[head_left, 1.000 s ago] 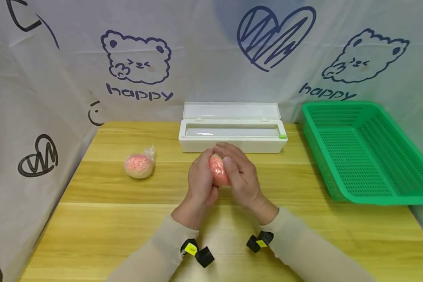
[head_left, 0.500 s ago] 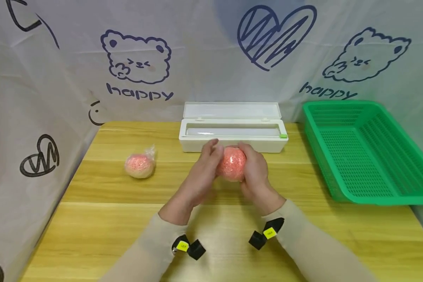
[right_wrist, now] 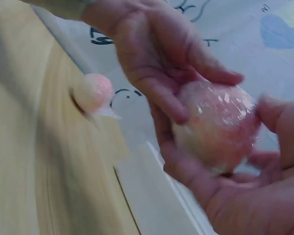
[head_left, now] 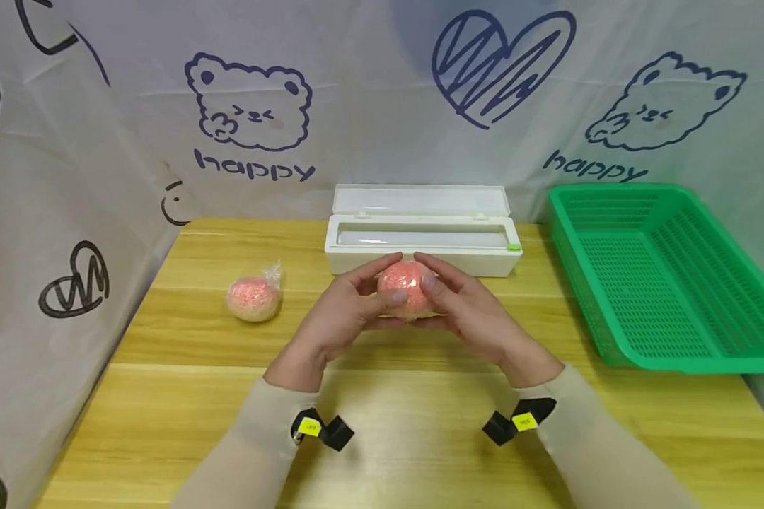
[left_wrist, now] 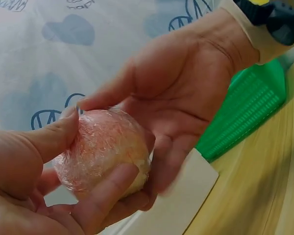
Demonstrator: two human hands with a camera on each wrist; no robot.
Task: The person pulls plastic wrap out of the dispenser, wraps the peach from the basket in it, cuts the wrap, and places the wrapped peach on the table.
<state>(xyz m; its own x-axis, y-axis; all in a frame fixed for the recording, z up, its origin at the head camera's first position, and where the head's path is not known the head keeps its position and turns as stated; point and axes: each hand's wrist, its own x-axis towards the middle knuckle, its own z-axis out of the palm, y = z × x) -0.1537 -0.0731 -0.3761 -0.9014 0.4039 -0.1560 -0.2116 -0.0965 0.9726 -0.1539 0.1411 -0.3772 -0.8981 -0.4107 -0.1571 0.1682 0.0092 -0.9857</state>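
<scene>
Both my hands hold a pink-and-cream ball [head_left: 404, 279] wrapped in clear film, in front of a white film dispenser [head_left: 423, 263]. My left hand [head_left: 337, 311] grips its left side, thumb across the front. My right hand [head_left: 477, 314] grips the right side, its thumb also on the front. The left wrist view shows crinkled film over the ball [left_wrist: 103, 142], with fingers of both hands around it. On the table to the left sits a second wrapped ball [head_left: 252, 298], pink on top and cream below, with a twist of film sticking up.
The dispenser's lid [head_left: 420, 199] stands up at the back, and a green slider [head_left: 513, 247] sits at its right end. A green plastic basket [head_left: 601, 297] is at the right of the wooden table [head_left: 178, 417]. A white patterned cloth [head_left: 375, 134] hangs behind.
My hands have turned the ball between them, bringing its pink side up, and have shifted their grip. The wrists have spread apart. The second ball, dispenser and basket have stayed put.
</scene>
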